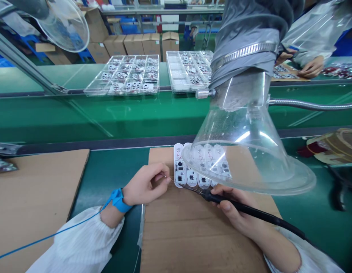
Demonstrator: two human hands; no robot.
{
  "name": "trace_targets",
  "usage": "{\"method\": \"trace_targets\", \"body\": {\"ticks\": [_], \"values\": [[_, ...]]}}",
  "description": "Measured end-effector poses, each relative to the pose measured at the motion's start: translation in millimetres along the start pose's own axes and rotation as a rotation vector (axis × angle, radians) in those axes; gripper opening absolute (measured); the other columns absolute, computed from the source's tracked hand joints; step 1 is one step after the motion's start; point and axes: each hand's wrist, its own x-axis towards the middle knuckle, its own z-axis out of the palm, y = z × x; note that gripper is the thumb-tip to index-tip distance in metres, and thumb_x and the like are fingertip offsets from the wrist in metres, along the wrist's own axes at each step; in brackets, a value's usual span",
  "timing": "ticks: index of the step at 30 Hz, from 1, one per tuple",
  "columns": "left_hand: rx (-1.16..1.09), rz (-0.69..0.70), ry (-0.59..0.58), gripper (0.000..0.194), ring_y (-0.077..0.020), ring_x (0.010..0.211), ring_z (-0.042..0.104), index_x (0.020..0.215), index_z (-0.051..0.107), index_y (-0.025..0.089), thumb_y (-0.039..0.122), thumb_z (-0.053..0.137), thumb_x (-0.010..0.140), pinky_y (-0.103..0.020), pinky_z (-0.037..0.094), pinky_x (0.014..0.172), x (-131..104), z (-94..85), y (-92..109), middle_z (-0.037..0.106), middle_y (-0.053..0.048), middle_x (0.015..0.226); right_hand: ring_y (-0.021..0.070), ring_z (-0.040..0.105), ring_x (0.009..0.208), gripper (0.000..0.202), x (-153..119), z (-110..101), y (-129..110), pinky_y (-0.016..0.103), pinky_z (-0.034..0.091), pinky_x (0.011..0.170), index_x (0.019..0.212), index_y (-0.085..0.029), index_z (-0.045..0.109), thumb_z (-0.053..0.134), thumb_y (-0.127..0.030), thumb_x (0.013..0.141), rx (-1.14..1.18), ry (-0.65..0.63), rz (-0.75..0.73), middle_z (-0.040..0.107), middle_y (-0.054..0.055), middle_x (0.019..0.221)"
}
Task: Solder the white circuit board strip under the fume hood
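A row of white circuit boards (183, 175) lies on a cardboard sheet (193, 231) in front of me. My left hand (146, 184) pinches a thin solder wire (168, 177) whose end points at the leftmost board. My right hand (235, 212) grips a black soldering iron (249, 209), its tip resting near the boards' lower edge. A blue wrist strap (119, 200) with a blue cord is around my left wrist. A clear fume hood (246, 159) hangs over the right part of the boards.
A grey duct (246, 38) feeds the hood. Another cardboard sheet (36, 197) lies at left. Two clear trays (124, 74) of parts sit on the far green belt. Another person's hands (309, 68) work at top right. A tape roll (335, 146) sits at right.
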Motion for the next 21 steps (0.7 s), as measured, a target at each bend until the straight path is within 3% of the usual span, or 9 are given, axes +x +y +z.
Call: {"method": "trace_targets", "body": {"ticks": [5,10,14,18,20,21], "values": [[-0.033,-0.007,0.018,0.008,-0.0073,0.056,0.038,0.090,0.056,0.019,0.016,0.055,0.097,-0.018,0.032,0.053,0.5,-0.9,1.5,0.039,0.008,0.068,0.0163,0.069,0.069,0.024,-12.0,-0.4,15.3,0.028,0.060,0.072,0.111,-0.027,0.074,0.058,-0.045,0.111,0.030,0.138,0.020,0.073,0.003,0.086],[-0.016,-0.006,-0.009,0.009,-0.0079,0.057,0.038,0.089,0.055,0.019,0.017,0.055,0.098,-0.019,0.032,0.054,-1.7,1.0,-0.5,0.038,0.008,0.068,0.0172,0.068,0.065,0.031,-8.9,3.1,15.6,0.027,0.058,0.060,0.114,-0.024,0.073,0.060,-0.052,0.109,0.062,0.171,0.055,0.072,0.005,0.083],[0.007,-0.035,0.002,0.012,-0.0087,0.057,0.038,0.090,0.055,0.020,0.022,0.053,0.101,-0.020,0.033,0.055,-4.6,1.0,-4.0,0.039,0.007,0.069,0.0139,0.066,0.062,0.030,-2.9,-1.8,11.4,0.023,0.057,0.060,0.108,-0.024,0.074,0.062,-0.052,0.108,0.001,0.236,0.021,0.072,0.003,0.078],[0.027,-0.126,0.067,0.016,-0.0101,0.058,0.040,0.093,0.058,0.020,0.031,0.053,0.104,-0.020,0.037,0.055,-8.0,2.9,-7.3,0.041,0.007,0.069,0.0138,0.067,0.064,0.030,-14.3,-34.9,15.0,0.022,0.055,0.059,0.107,-0.022,0.071,0.064,-0.051,0.107,-0.017,0.294,0.074,0.070,0.002,0.075],[0.033,-0.205,0.091,0.020,-0.0112,0.060,0.046,0.097,0.059,0.020,0.037,0.053,0.104,-0.021,0.040,0.057,-10.1,5.2,-11.5,0.047,0.005,0.072,0.0132,0.064,0.061,0.029,-29.0,-64.4,22.1,0.022,0.053,0.056,0.109,-0.022,0.070,0.065,-0.050,0.107,-0.043,0.419,0.111,0.069,0.002,0.074],[0.041,-0.250,0.098,0.022,-0.0121,0.063,0.050,0.100,0.060,0.020,0.041,0.053,0.104,-0.021,0.043,0.059,-11.0,6.5,-14.6,0.051,0.003,0.074,0.0130,0.062,0.059,0.029,-37.5,-81.5,26.8,0.023,0.052,0.055,0.111,-0.022,0.069,0.065,-0.050,0.107,-0.067,0.539,0.121,0.067,0.001,0.074]]}}
